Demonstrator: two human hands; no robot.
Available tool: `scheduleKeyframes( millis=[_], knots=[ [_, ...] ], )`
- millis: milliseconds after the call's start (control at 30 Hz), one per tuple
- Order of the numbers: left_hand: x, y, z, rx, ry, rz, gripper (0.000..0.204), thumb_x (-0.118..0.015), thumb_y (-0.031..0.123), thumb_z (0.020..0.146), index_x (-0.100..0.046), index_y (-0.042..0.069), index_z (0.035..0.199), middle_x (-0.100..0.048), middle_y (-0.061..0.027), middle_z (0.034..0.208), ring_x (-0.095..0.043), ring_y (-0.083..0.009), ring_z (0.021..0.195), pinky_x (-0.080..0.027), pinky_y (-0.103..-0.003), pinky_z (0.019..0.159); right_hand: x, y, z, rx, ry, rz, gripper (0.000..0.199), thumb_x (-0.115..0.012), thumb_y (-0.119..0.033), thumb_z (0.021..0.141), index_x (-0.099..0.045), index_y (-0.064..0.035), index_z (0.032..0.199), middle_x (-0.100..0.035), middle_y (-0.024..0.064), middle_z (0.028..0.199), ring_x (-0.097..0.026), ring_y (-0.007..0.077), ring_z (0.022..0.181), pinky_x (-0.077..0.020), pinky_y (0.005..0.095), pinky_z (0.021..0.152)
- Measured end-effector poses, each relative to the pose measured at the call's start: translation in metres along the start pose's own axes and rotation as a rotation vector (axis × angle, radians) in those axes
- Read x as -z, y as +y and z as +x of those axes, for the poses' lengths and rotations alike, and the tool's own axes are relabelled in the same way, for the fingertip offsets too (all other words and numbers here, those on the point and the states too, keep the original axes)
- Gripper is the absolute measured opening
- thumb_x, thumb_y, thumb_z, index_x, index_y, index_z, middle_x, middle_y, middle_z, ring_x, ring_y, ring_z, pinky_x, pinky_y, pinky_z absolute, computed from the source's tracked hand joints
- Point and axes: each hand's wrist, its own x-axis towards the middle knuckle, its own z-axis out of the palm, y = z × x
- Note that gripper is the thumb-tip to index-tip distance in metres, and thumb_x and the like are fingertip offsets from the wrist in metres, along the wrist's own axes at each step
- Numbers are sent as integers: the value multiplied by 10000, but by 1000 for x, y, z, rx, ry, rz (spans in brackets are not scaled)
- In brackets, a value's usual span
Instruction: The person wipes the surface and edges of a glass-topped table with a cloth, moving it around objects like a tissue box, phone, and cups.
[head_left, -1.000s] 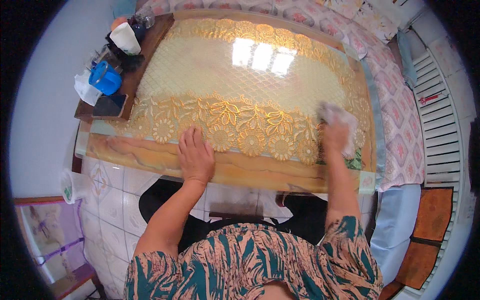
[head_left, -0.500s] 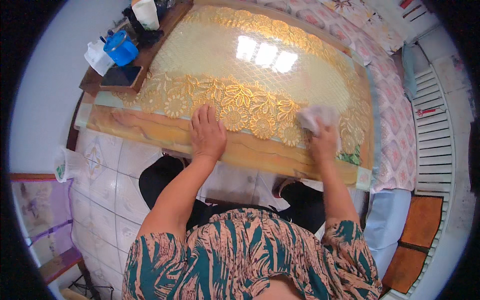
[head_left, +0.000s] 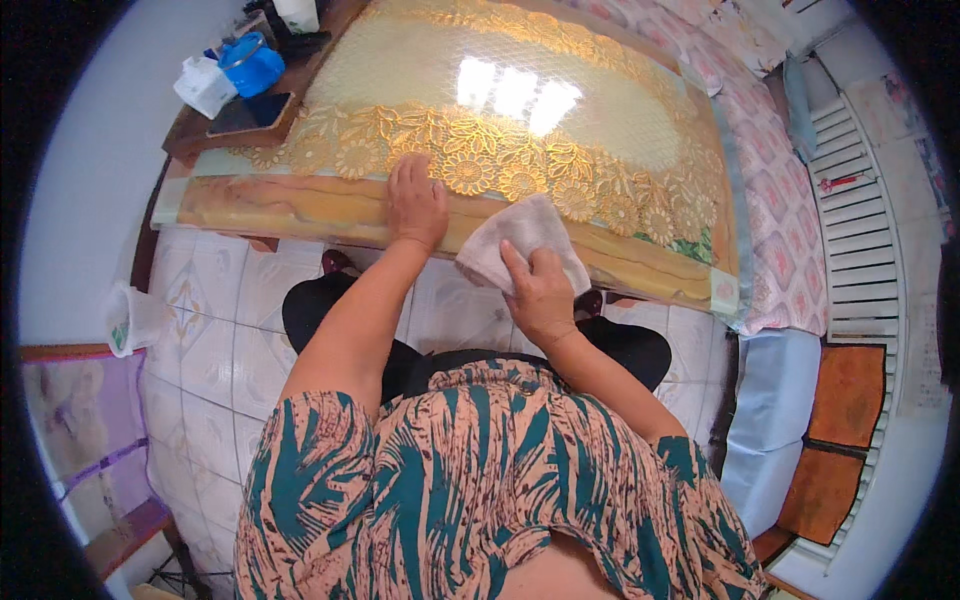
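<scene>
- My right hand is closed on a pale, crumpled-edged cloth, thumb and forefinger showing on top of it.
- The cloth spreads just ahead of that grip, across the table's near edge; I cannot tell whether it presses on the edge or is held slightly above.
- My left hand lies to the left of the grip, palm down and grasping nothing, fingers resting on the gold lace pattern.
- What has changed: half a second ago the cloth was on the lace, well to the right of my left hand. Now it has come inward and toward my body, close beside that hand.
- That leaves the lace on the right uncovered, and the wiping cloth has reached the front border, at the boundary of the table.
- Beyond the grip, a window's bright reflection shines on the glossy surface.
- Far to the left of the grip, a wooden shelf bears a dark flat device and a blue container, both apart from my hands.
- Well to the right is a patterned pink cover.
</scene>
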Motion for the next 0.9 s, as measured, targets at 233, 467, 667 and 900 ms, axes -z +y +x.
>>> scheduleKeyframes(
  millis=[233, 467, 667, 900],
  knots=[
    [65, -40, -34, -126, -133, -50, 399, -600, 165, 837, -526, 38, 1208, -526, -158, 1271, -440, -359, 1239, -334, -450, 1053, 30, 137, -54, -168, 152, -153, 585, -645, -40, 690, -596, -213, 1247, -553, 124, 959, -568, 344, 884, -489, 429, 740],
    [93, -27, -89, -50, -120, 154, 595, -601, 125, 804, -423, 71, 1369, -392, -119, 1450, -321, -312, 1370, -233, -473, 1119, 31, 163, -42, -610, 63, -268, 540, -661, -208, 738, -561, -101, 1258, -561, 211, 994, -571, 383, 902, -472, 487, 795],
    [91, -13, -88, 45, -163, 199, 659, -568, 75, 788, -366, 71, 1415, -336, -141, 1492, -275, -324, 1397, -208, -509, 1127, -18, 4, 31, -117, -54, -67, 575, -666, -166, 748, -514, -122, 1300, -550, 201, 1124, -556, 385, 1012, -485, 462, 840],
    [99, -16, -80, 162, -135, -109, 540, -527, 63, 839, -412, -9, 1361, -452, -193, 1391, -398, -359, 1309, -291, -452, 1089, -26, -57, 92, -91, -256, 233, 526, -648, -300, 830, -513, -85, 1291, -549, 215, 1107, -571, 371, 991, -482, 466, 841]
  ],
)
